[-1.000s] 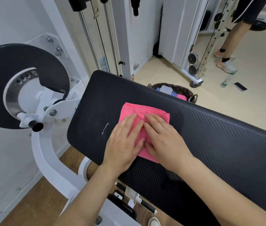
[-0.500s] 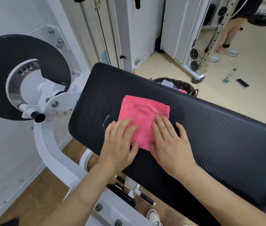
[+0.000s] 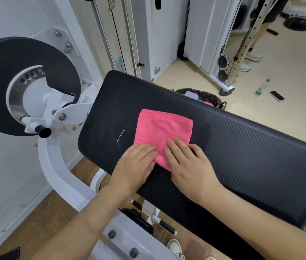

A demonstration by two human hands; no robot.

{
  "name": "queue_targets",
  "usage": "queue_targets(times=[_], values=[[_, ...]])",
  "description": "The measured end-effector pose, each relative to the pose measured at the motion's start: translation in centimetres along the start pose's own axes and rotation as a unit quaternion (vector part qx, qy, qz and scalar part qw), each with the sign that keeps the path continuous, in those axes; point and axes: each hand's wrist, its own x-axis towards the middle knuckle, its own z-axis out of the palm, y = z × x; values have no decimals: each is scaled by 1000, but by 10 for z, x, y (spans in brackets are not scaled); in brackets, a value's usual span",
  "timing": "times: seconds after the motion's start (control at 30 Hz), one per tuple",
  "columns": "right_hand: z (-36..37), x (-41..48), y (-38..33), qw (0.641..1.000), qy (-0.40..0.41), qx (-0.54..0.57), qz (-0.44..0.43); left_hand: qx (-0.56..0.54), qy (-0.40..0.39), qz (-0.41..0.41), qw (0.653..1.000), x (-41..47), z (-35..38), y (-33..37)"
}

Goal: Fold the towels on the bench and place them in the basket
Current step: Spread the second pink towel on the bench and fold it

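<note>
Since a second ago my left hand (image 3: 136, 165) and right hand (image 3: 190, 167) are sitting nearer me, at the near corner of the towel (image 3: 162, 128). The bench (image 3: 251, 156) is hiding most of the basket (image 3: 213, 97) behind it. A bottle (image 3: 261, 88) and a phone (image 3: 277, 95) are lying on the floor (image 3: 289, 119) beyond. The pink towel is lying folded square on the bench, layered edges farthest from me. My fingers are pressing it flat, straight and close together.

1. The pink towel (image 3: 162, 132) is folded into a thick, roughly square pad, with its stacked layer edges showing along the far side. It lies flat on the left half of the black, ribbed worktop (image 3: 246, 147).
2. The dark woven basket (image 3: 213, 97) sits just beyond the worktop's far edge, partly hidden by it, with folded cloths (image 3: 191, 94) inside.
</note>
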Motion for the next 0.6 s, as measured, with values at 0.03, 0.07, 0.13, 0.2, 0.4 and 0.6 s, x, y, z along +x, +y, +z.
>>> queue_targets(times=[0.03,0.07,0.13,0.2,0.4,0.6], values=[[-2,0,2,1000,14,6,-10,-7,-14,-2,1000,-2,-2,4],[-4,-1,3,999,24,12,-21,-18,-29,-4,999,-6,-4,8],[-7,-9,4,999,15,24,-42,-43,-61,3,997,-17,-6,19],[-9,-27,2,997,-31,41,-63,-85,-92,2,992,-35,-6,32],[-8,-80,-8,979,-159,108,-76,-124,-201,-63,970,-88,6,79],[-8,-74,15,954,-140,263,18,-256,-161,-202,932,-81,-2,63]])
